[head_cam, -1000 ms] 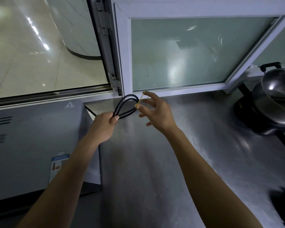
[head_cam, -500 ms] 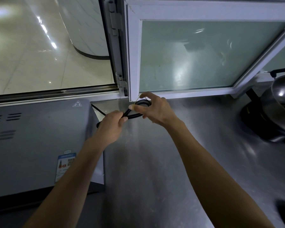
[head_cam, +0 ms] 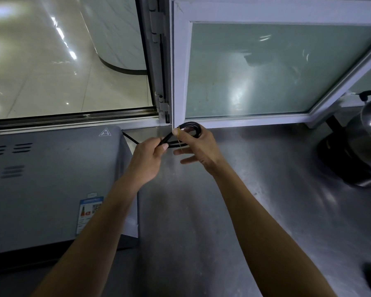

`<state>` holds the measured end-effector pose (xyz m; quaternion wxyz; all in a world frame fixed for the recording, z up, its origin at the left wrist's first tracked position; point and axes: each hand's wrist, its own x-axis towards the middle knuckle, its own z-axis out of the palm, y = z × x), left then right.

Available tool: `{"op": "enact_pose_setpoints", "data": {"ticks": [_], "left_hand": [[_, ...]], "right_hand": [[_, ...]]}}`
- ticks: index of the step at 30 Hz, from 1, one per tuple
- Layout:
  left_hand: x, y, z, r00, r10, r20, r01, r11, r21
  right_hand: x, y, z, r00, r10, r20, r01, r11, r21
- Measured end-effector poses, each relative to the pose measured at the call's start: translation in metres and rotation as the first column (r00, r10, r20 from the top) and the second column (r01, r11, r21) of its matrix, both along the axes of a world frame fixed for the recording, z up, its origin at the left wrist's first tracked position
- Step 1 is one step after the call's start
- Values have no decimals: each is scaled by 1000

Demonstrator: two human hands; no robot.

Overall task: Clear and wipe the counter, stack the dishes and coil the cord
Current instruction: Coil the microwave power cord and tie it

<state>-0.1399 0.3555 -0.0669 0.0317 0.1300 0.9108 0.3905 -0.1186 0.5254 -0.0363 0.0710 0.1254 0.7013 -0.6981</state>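
Left hand [head_cam: 147, 159] grip pinches looped cord [head_cam: 190, 127]; right hand [head_cam: 198, 147] pinches yellow band [head_cam: 179, 138] (lower fingers spread).

window [head_cam: 266, 71]: frosted pane, white frame, far right
floor [head_cam: 41, 71]: glossy tiles, light glare, far left

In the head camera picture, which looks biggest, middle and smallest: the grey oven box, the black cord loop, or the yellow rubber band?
1. Grey oven box, by far the biggest, though it is also nearest the camera.
2. Black cord loop, held by the left hand and right hand.
3. Yellow rubber band, a thin strand.
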Motion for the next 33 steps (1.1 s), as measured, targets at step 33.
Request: {"op": "enact_pose_setpoints", "data": {"ticks": [33], "left_hand": [[-14,-5,-4,979,130,155,-157,972,176]], "right_hand": [[25,-9,-51,987,28,-156,6,976,217]]}}
